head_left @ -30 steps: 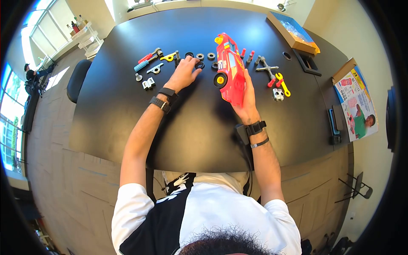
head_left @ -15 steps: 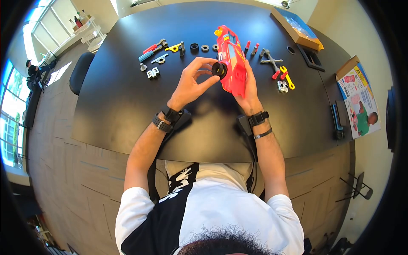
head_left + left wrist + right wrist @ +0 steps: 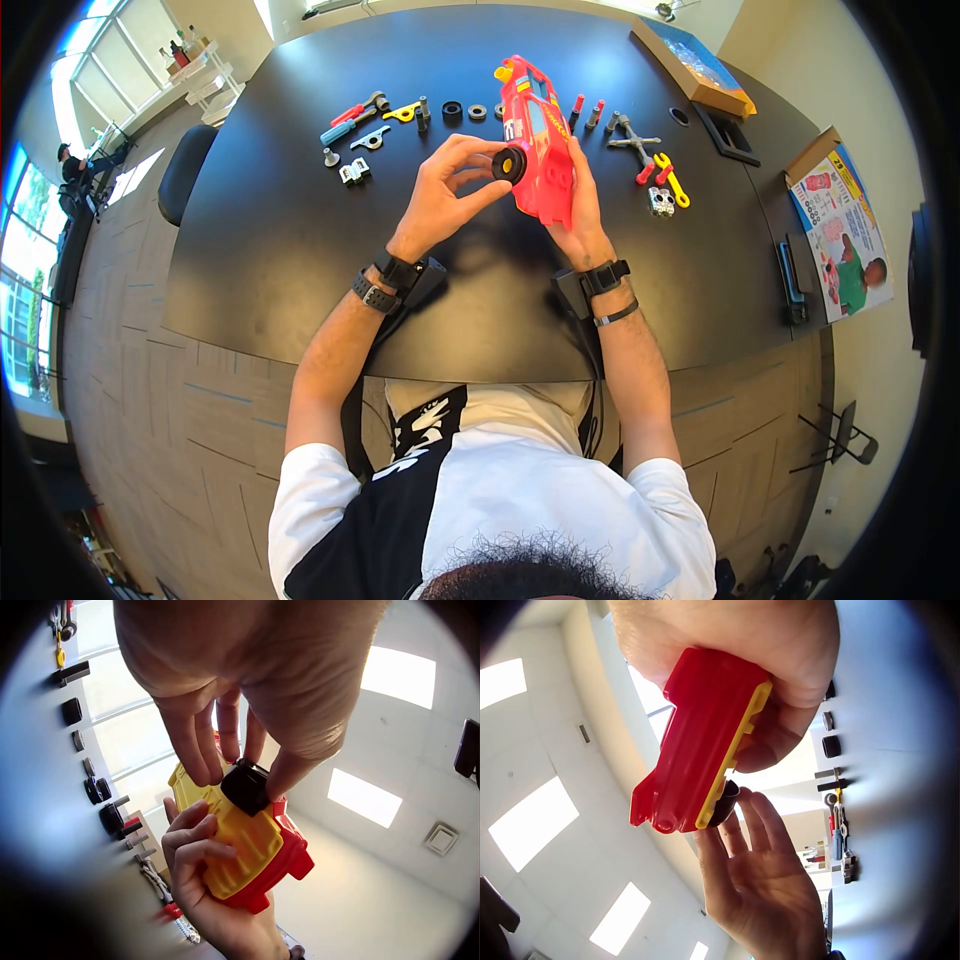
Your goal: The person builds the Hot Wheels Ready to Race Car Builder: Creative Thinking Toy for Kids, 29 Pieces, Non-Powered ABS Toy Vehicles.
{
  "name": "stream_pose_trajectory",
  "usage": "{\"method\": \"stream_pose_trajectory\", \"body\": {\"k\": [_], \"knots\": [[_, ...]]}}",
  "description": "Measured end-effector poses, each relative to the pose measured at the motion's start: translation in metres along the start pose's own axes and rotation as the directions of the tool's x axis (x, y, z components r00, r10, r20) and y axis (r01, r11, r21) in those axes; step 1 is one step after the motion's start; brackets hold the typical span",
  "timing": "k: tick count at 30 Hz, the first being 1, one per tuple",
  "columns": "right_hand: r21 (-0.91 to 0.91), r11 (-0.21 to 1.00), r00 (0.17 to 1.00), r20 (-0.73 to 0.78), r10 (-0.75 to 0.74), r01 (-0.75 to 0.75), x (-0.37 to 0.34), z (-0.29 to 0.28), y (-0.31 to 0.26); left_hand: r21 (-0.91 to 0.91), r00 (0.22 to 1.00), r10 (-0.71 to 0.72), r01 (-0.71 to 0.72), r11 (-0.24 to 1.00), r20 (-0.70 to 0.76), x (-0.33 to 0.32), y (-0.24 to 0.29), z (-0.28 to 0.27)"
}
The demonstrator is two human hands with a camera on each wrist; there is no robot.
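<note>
My right hand (image 3: 582,215) holds a red toy car (image 3: 545,150) above the table, its front pointing away from me. At the car's left rear, my left hand (image 3: 440,190) pinches a black tire (image 3: 510,164) between thumb and fingertips, with a yellow hub showing in its middle. In the left wrist view, the tire (image 3: 246,786) sits against the yellow underside (image 3: 251,844) of the car, and the right hand's fingers (image 3: 191,836) wrap that underside. A bare yellow hub (image 3: 503,74) shows at the left front. The car's right side is mostly hidden.
Loose tires (image 3: 452,109) lie beyond the left hand. A toy hammer (image 3: 377,101), a blue-handled screwdriver (image 3: 338,130) and a silver block (image 3: 354,171) are at left. A lug wrench (image 3: 634,141), yellow wrench (image 3: 678,187) and chrome engine (image 3: 661,202) are at right, near a printed box (image 3: 845,235).
My left hand has gone from the loose tires on the table to the car's left rear, where it pinches a black tire. The right hand keeps its hold on the car.
</note>
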State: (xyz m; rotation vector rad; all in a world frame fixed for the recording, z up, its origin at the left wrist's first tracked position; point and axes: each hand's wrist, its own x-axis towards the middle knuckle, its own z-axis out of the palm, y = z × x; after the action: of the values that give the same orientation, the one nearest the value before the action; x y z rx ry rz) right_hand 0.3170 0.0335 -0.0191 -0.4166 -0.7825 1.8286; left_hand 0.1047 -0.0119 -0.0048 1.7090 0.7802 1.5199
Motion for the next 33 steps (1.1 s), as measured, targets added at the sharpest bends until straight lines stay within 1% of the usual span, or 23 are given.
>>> {"method": "stream_pose_trajectory", "body": {"k": [2, 6, 8, 12, 14, 17, 21, 24, 26, 27, 29, 30, 32, 33], "knots": [[-0.022, 1.0, 1.0, -0.014, -0.005, 0.005, 0.0, -0.001, 0.001, 0.037, 0.996, -0.077, 0.076, 0.996, 0.034, -0.002, 0.003, -0.001], [-0.025, 1.0, 0.999, -0.041, 0.016, -0.017, -0.004, 0.002, 0.001, 0.023, 0.997, -0.059, 0.058, 0.998, 0.059, -0.003, -0.001, -0.002], [-0.018, 1.0, 0.999, -0.032, 0.023, -0.024, -0.003, 0.0, 0.002, -0.045, 0.997, -0.067, 0.069, 0.997, 0.048, -0.004, -0.002, -0.002], [-0.019, 1.0, 1.0, -0.019, 0.004, -0.004, -0.003, -0.001, 0.004, -0.023, 0.996, -0.049, 0.051, 0.998, 0.078, -0.003, 0.0, -0.002], [-0.009, 1.0, 1.0, -0.019, 0.009, -0.01, -0.005, 0.001, 0.003, -0.074, 0.992, -0.059, 0.068, 0.995, 0.112, -0.004, -0.001, -0.003], [-0.009, 1.0, 1.0, -0.007, 0.019, -0.019, -0.007, 0.005, 0.002, -0.071, 0.987, -0.061, 0.072, 0.995, 0.146, -0.006, 0.001, -0.004], [-0.007, 0.999, 0.999, 0.011, 0.032, -0.032, -0.007, 0.004, 0.002, -0.067, 0.989, -0.029, 0.039, 0.997, 0.148, -0.006, -0.001, -0.003], [-0.02, 1.0, 1.0, 0.015, 0.015, -0.015, -0.009, 0.008, 0.002, -0.013, 0.991, 0.006, -0.004, 1.0, 0.132, -0.007, -0.003, -0.002], [-0.022, 0.999, 1.0, 0.013, 0.028, -0.027, -0.01, 0.009, 0.001, 0.062, 0.997, 0.001, -0.005, 0.998, 0.073, -0.007, -0.004, -0.001], [-0.023, 0.999, 0.999, 0.014, 0.029, -0.029, -0.01, 0.009, 0.001, 0.062, 0.997, 0.001, -0.005, 0.998, 0.071, -0.008, -0.004, 0.0], [-0.025, 0.999, 1.0, 0.013, 0.027, -0.026, -0.01, 0.007, 0.001, 0.07, 1.0, -0.026, 0.025, 0.997, 0.009, -0.009, -0.003, 0.002], [-0.025, 0.999, 1.0, 0.012, 0.027, -0.026, -0.009, 0.007, 0.001, 0.07, 1.0, -0.026, 0.025, 0.997, 0.01, -0.009, -0.003, 0.005], [-0.018, 1.0, 0.999, 0.026, 0.019, -0.019, -0.009, 0.007, 0.001, -0.021, 0.997, -0.03, 0.028, 0.999, -0.075, -0.008, 0.003, 0.01], [-0.018, 1.0, 1.0, 0.026, 0.018, -0.017, -0.009, 0.007, 0.001, -0.021, 0.997, -0.029, 0.028, 0.999, -0.074, -0.008, 0.007, 0.011]]}}
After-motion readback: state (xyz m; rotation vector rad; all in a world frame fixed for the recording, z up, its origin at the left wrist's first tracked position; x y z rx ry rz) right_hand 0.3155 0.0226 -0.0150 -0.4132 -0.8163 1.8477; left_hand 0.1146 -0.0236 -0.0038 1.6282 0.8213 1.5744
